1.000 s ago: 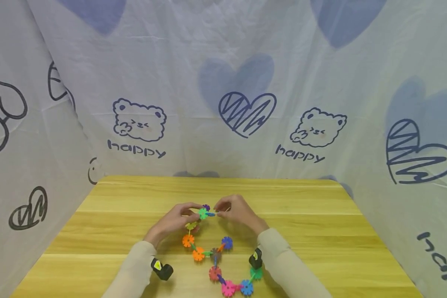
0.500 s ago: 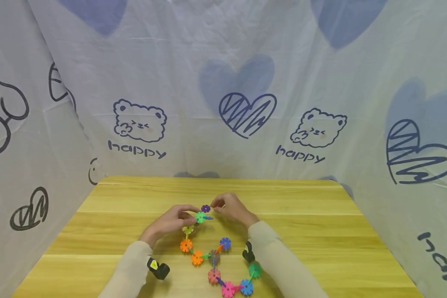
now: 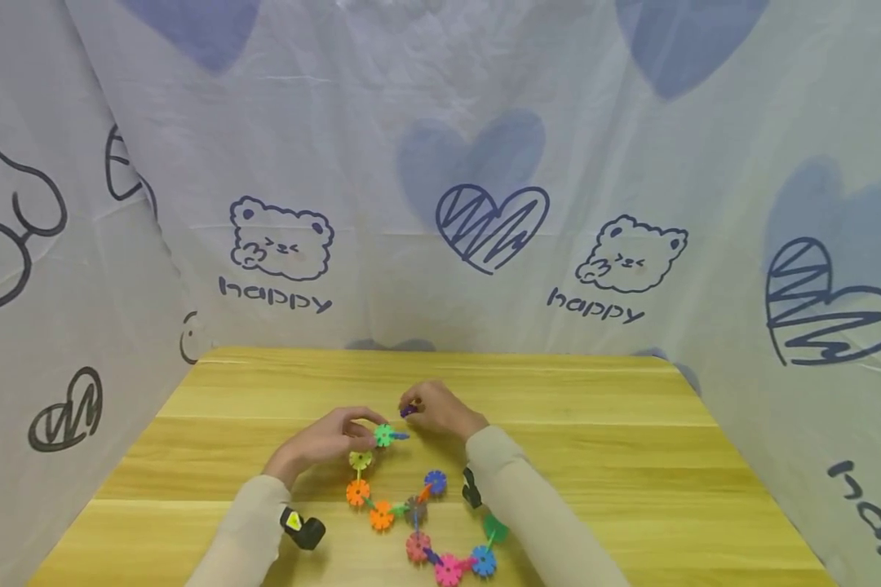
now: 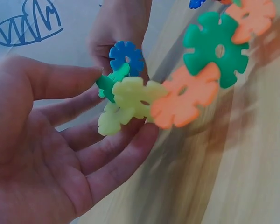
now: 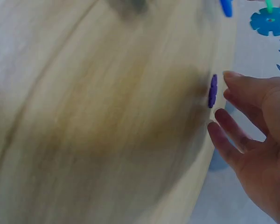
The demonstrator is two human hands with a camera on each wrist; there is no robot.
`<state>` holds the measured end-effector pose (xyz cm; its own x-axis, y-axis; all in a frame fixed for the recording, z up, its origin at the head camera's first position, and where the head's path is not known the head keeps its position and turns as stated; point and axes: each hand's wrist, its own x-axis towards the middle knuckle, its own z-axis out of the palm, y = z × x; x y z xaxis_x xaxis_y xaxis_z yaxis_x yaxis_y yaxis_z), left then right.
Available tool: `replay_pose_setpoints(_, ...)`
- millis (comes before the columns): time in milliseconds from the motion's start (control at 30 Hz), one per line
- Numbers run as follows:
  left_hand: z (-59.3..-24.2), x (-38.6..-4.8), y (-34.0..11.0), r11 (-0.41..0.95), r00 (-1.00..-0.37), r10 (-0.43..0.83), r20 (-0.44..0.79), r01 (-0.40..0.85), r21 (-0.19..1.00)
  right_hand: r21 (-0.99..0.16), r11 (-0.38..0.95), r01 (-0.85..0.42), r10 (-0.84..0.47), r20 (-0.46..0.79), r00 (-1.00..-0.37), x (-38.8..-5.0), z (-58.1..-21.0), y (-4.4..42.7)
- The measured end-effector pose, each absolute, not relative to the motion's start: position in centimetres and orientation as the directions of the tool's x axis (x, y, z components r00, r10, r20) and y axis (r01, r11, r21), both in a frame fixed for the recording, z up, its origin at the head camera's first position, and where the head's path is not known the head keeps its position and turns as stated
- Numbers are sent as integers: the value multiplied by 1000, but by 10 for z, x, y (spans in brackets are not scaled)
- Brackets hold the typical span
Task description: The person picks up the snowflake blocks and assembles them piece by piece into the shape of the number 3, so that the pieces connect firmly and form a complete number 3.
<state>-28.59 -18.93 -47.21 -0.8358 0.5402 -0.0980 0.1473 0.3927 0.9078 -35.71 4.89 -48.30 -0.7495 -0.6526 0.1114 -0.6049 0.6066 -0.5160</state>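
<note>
A chain of slotted plastic snowflake discs winds over the wooden table. My left hand (image 3: 319, 447) pinches its far end at a light green disc (image 3: 384, 434), from which a blue disc (image 4: 126, 58) sticks out to the right. Pale yellow discs (image 4: 136, 97) hang in front of the curled fingers in the left wrist view, followed by an orange disc (image 4: 184, 97). My right hand (image 3: 440, 410) is at a loose purple disc (image 3: 409, 411). In the right wrist view that purple disc (image 5: 213, 91) appears edge-on beside the spread fingertips, with a small gap between.
Nearer the body the chain runs through an orange disc (image 3: 381, 515), a blue disc (image 3: 436, 482) on a side branch and a pink disc (image 3: 448, 570). A green disc (image 3: 495, 528) lies by the right sleeve. Printed cloth (image 3: 382, 269) hangs behind the table (image 3: 595, 456).
My right hand has moved left to the purple disc, which now looks tilted and partly covered by the fingers. My left hand has drawn the chain's end left and slightly nearer.
</note>
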Motion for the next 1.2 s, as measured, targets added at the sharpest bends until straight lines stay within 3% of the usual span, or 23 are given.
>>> replay_pose_setpoints(167,-472,-287,-188,409,-825,557,-97,172,896,-445,628,-639,-665,121,-737,-358,-488,50)
replay_pose_setpoints(500,-475,-288,-177,417,-851,520,-71,180,891,-482,647,-591,-640,80,-765,-358,-487,60)
replay_pose_setpoints(700,-477,-288,-174,410,-876,478,-68,154,899,-581,641,-501,-580,61,-812,-355,-486,73)
replay_pose_setpoints(933,-477,-289,-170,414,-895,442,-63,141,899,-830,474,-292,-582,-46,-812,-345,-479,85)
replay_pose_setpoints(1200,-475,-286,-164,409,-910,412,-35,150,900,-874,425,-235,-611,-86,-787,-341,-477,91)
